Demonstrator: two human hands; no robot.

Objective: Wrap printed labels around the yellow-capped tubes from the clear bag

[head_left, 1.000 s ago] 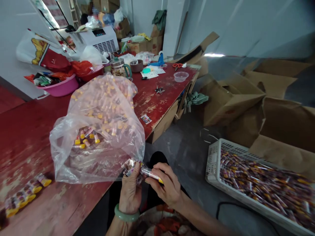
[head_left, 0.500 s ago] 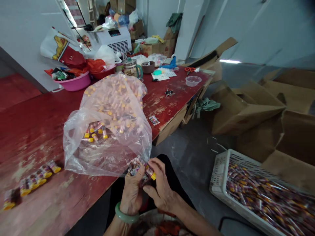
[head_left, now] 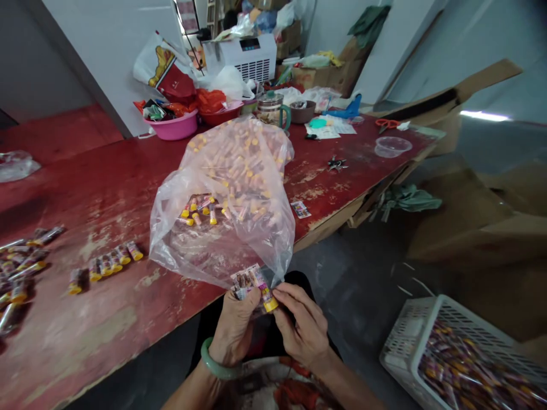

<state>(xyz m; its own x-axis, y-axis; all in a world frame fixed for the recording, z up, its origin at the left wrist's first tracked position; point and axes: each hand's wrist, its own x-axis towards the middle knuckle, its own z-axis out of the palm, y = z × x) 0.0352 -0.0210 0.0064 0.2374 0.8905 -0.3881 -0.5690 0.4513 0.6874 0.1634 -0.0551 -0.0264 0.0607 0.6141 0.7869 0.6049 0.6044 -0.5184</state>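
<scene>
My left hand (head_left: 238, 322), with a green bangle on its wrist, is closed around several small printed cards (head_left: 245, 279). A small clear tube with a yellow cap (head_left: 268, 300) lies against the cards, near the left thumb. My right hand (head_left: 304, 326) has its thumb and fingertips closed at the capped end of that tube. Just beyond both hands, a large clear plastic bag (head_left: 179, 182) full of similar tubes lies on the red table, its mouth facing me. Some loose tubes (head_left: 200, 209) show inside the bag's mouth.
On the red table (head_left: 128, 319), a row of tubes (head_left: 111, 261) and a pile of wrapped tubes (head_left: 19, 267) lie left. A white crate (head_left: 421, 341) of wrapped tubes stands lower right. Farther back are a pink basin (head_left: 173, 126), keys (head_left: 337, 164) and a plastic bowl (head_left: 393, 147).
The view has turned left, so the tube pile at the left now shows. The tube is more upright against the cards, and my right fingers have shifted to its capped end.
</scene>
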